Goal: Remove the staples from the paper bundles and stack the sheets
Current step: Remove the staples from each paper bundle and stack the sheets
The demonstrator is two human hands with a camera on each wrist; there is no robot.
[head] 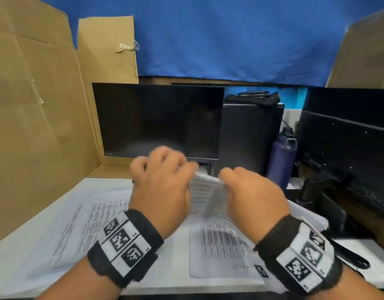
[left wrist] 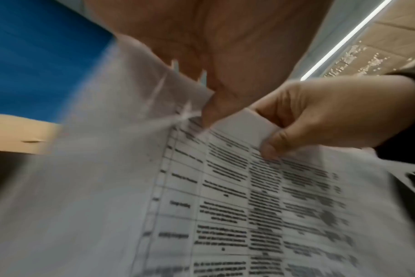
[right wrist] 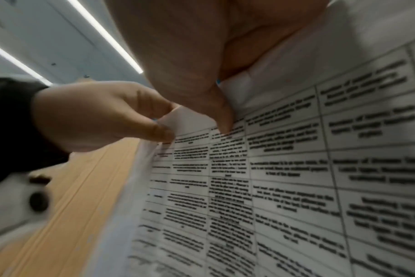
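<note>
I hold a printed paper bundle point(head: 206, 195) up above the desk between both hands. My left hand point(head: 186, 167) pinches its upper left corner, and the sheet point(left wrist: 225, 187) creases into folds at my thumb point(left wrist: 209, 112). My right hand point(head: 223, 176) pinches the top edge a little to the right, with its thumb point(right wrist: 223, 120) on the table print point(right wrist: 272, 168). Two thin pale prongs point(left wrist: 203, 76) show by my left palm; I cannot tell what they are. Loose printed sheets point(head: 78, 224) lie flat on the white desk point(head: 176, 284), with another sheet point(head: 219, 245) under my hands.
A dark monitor point(head: 160, 120) stands behind my hands, with a black computer case point(head: 249, 135) and a purple bottle point(head: 283, 154) to its right. A second monitor point(head: 349, 137) is at far right. Cardboard panels point(head: 35, 105) wall off the left side.
</note>
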